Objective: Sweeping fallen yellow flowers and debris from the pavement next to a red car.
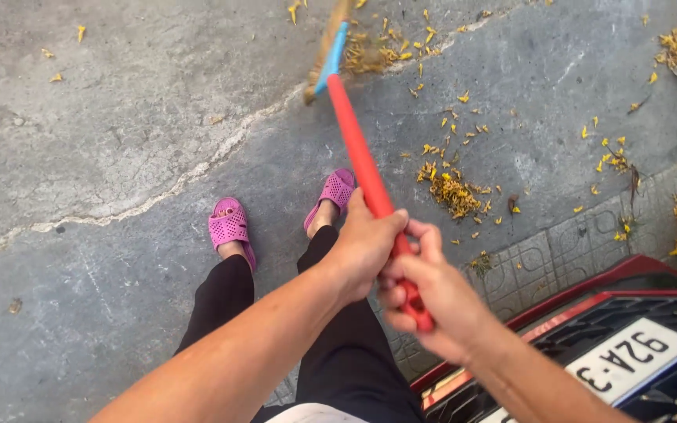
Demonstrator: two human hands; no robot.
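You hold a broom by its red handle (362, 157) with both hands. Your left hand (366, 243) is closed around the handle higher up, fingers wrapped over it and knuckles toward the camera. Your right hand (432, 294) is closed around the handle's lower end, just below the left, and the 2 hands touch each other. The handle runs from your hands up and to the left across the view, tilted, to a blue collar (331, 59) and the straw-coloured broom head (324, 47), which sits on the ground at the top edge of the view and is partly cut off there.

The broom head lies beside a scatter of small yellow petals (389, 51) on the grey concrete ground (119, 117). A denser clump of yellow petals (452, 188) lies to the right of the handle, near your feet. A pale crack line (174, 180) runs across the concrete from lower left to upper right.

You wear black trousers (221, 294) and 2 pink perforated slippers (229, 223), set apart on the concrete. At lower right stands the red rear of a vehicle (613, 309) with a white plate, beside patterned paving tiles (558, 254).
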